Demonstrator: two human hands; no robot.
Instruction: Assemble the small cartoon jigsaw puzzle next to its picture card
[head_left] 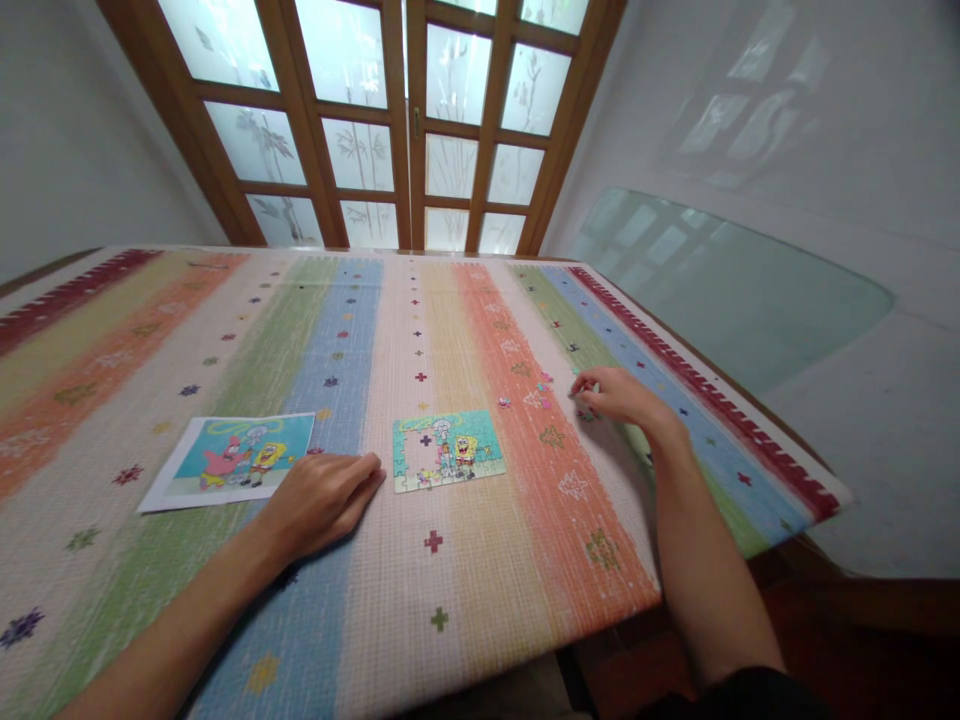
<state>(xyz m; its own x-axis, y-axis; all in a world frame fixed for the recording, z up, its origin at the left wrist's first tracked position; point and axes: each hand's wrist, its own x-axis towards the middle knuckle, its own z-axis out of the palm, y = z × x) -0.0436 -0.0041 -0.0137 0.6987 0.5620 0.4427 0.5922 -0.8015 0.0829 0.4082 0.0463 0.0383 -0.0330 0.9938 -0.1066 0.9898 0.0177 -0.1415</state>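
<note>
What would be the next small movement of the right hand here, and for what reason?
Probably the right hand should pinch one of the loose pieces under its fingertips and carry it to the puzzle. The puzzle has an unfilled gap on its left side, the spare pieces lie beside this hand, and the left hand rests flat on the tablecloth beside the puzzle.

1. We saw two bare hands, the left hand (324, 500) and the right hand (616, 394), with no gloves, rings or watches on them.
2. We noted that both forearms were bare too, uncovered from wrist to elbow.
3. We made out a dark, seemingly black sleeve edge (750, 690) at the right upper arm, by the bottom edge of the view.
4. We could not see any sleeve on the left arm within the picture.
</note>
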